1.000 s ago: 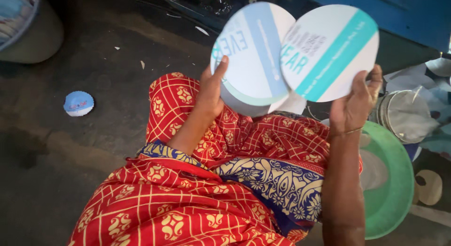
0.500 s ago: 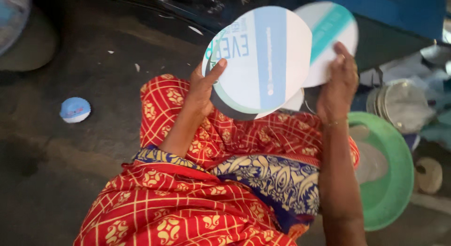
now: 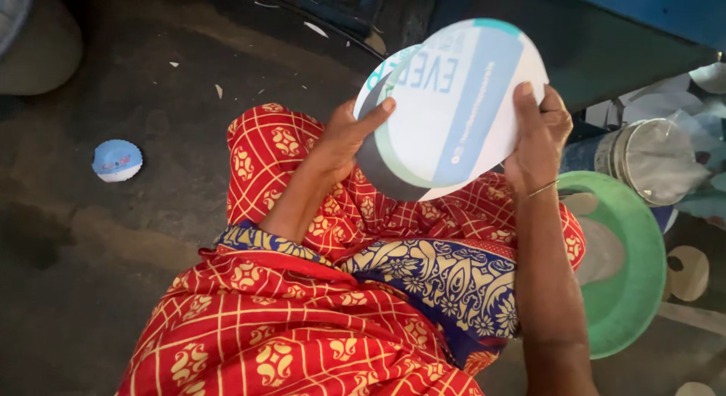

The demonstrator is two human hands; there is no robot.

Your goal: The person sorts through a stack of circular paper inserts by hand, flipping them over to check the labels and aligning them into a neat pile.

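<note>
**Discs held over the lap**

Discs (image 3: 454,108), round printed card, sit stacked between both hands above the red cloth (image 3: 302,320). Left hand (image 3: 344,139) grips the left edge; right hand (image 3: 538,135) clasps the right. A green basin (image 3: 643,290) lies beside.

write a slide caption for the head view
Both hands, left hand and right hand, hold round printed paper discs above a red patterned sari, green basin beside.

Dark, worn concrete floor (image 3: 136,237), small blue-and-white paper bowl (image 3: 117,161) lying on it at left, green plastic basin (image 3: 643,290) at right, scattered paper scraps (image 3: 219,90)
</note>
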